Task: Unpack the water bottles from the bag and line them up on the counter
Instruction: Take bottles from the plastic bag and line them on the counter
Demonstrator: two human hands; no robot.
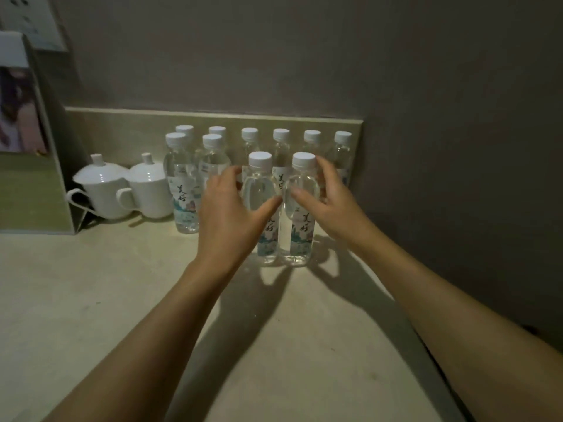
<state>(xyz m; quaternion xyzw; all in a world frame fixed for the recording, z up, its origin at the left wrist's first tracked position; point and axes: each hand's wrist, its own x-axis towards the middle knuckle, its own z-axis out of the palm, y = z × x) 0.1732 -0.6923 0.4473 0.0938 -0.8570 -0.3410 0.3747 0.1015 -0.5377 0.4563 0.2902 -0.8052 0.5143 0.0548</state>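
My left hand (228, 208) curls round the upper body of one water bottle (265, 208), thumb across its near side, and my right hand (327, 199) wraps its neighbour (300, 208) the same way; both bottles stand upright on the counter (274, 330), side by side and touching or nearly so between my palms. I judge the step to be seating this pair as the right-hand half of a front row. To do it well I should nudge them straight back, keep the bases flat, square them with the two bottles (195, 178) already standing just left of my left hand, and let go only once neither rocks; the soft plastic will dent if I squeeze, so a light grip suffices.

Each bottle is clear, full of water, with a white screw cap and a pale label carrying dark calligraphy above a blue and pink picture. Beyond my fingers a back row of six bottles (281, 144) stands against the low backsplash (122, 129). Further left of my left hand sit two white lidded cups (128, 184). The bag is not in view.
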